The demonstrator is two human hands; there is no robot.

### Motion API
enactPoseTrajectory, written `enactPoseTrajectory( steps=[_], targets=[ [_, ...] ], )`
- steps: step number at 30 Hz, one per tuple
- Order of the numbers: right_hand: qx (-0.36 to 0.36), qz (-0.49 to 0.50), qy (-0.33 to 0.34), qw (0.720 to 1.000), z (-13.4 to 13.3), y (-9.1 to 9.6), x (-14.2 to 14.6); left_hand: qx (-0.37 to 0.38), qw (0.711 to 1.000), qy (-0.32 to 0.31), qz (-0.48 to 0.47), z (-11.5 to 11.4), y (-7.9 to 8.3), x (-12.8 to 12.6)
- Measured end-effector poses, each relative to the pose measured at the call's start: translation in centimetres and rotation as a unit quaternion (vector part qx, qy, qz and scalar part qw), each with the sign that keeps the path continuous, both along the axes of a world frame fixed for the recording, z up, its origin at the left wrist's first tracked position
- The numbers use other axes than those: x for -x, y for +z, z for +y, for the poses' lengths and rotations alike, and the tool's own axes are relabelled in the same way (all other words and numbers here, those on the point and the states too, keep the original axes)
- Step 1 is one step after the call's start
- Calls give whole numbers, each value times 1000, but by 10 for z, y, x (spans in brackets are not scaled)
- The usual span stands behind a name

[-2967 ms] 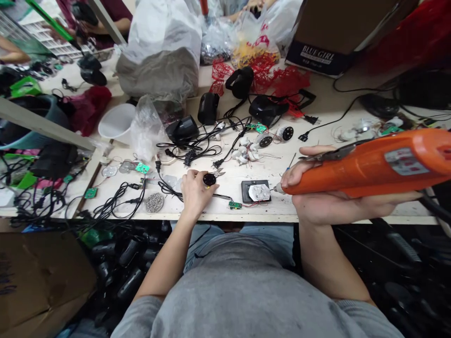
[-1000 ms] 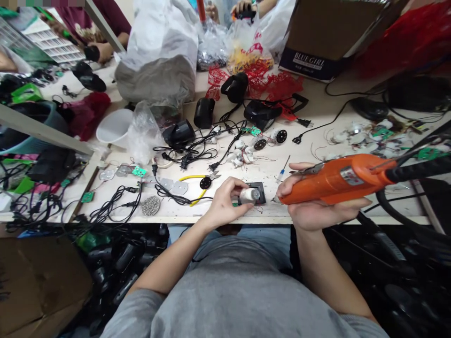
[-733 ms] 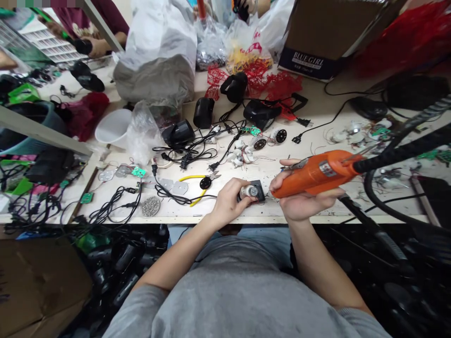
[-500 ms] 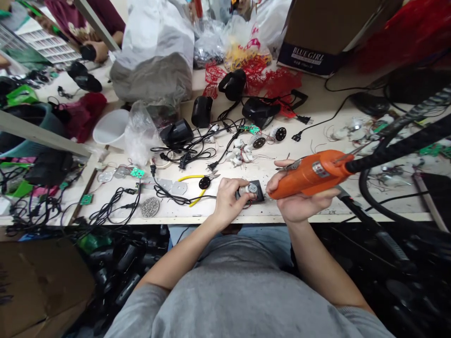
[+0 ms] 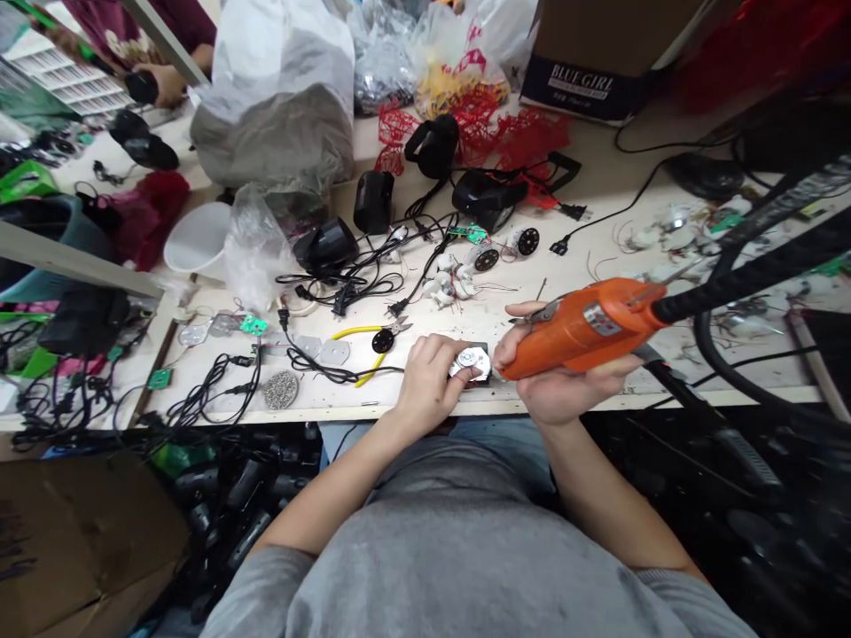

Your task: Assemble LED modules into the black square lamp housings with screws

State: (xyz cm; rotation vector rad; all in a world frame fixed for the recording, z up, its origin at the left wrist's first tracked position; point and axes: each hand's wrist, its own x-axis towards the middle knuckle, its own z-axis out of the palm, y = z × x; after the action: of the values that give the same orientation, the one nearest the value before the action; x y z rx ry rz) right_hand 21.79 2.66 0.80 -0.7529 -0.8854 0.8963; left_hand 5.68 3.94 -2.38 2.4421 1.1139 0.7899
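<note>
The person's left hand (image 5: 429, 381) is closed and grips a white round part (image 5: 473, 361) with its fingers. This part lies on a small black square pad (image 5: 483, 349) at the front edge of the desk (image 5: 372, 399). The right hand (image 5: 572, 390) is also closed, and it is wrapped around the body of an orange electric screwdriver (image 5: 585, 326). The tool lies almost flat, and its tip is just beside the white round part, at about 3 o'clock from it (whether they touch, it is too small to tell). A thick black cable (image 5: 751, 270) goes from the tool's back end toward 2 o'clock.

At 9 o'clock from the left hand there are yellow-handled side cutters (image 5: 359, 335) with a black round part (image 5: 382, 340) on them. Farther at 9 o'clock lies a round heap of small screws (image 5: 280, 390). At 12 o'clock are small white parts with thin wires (image 5: 448, 283), and behind them black plastic housings (image 5: 373, 202) among black power cords (image 5: 339, 297). Red plastic netting (image 5: 511, 137) lies at the back of the desk.
</note>
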Motion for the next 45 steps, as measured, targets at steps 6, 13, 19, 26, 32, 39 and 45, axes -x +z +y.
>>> enactPoseTrajectory(
  steps=[6, 13, 19, 26, 32, 39, 45],
  targets=[
    [8, -5, -13, 1000, -2, 4, 0, 36, 998, 11, 40, -1, -3, 2],
    [-24, -16, -5, 1000, -10, 12, -24, 12, 1000, -8, 22, 10, -11, 3],
    [-18, -25, -8, 999, -5, 12, -22, -6, 999, 12, 38, 4, -14, 3],
    [-46, -45, 5, 998, 5, 13, -10, 24, 1000, 15, 14, 7, -14, -2],
    [-12, -40, -7, 999, 12, 24, 4, 114, 990, -81, -32, 22, -13, 7],
    [7, -33, -15, 999, 15, 14, 15, 108, 987, -103, -59, 23, -16, 9],
    [-12, -16, 19, 1000, 16, 10, 13, 106, 986, -112, -61, 25, -15, 9]
  ],
)
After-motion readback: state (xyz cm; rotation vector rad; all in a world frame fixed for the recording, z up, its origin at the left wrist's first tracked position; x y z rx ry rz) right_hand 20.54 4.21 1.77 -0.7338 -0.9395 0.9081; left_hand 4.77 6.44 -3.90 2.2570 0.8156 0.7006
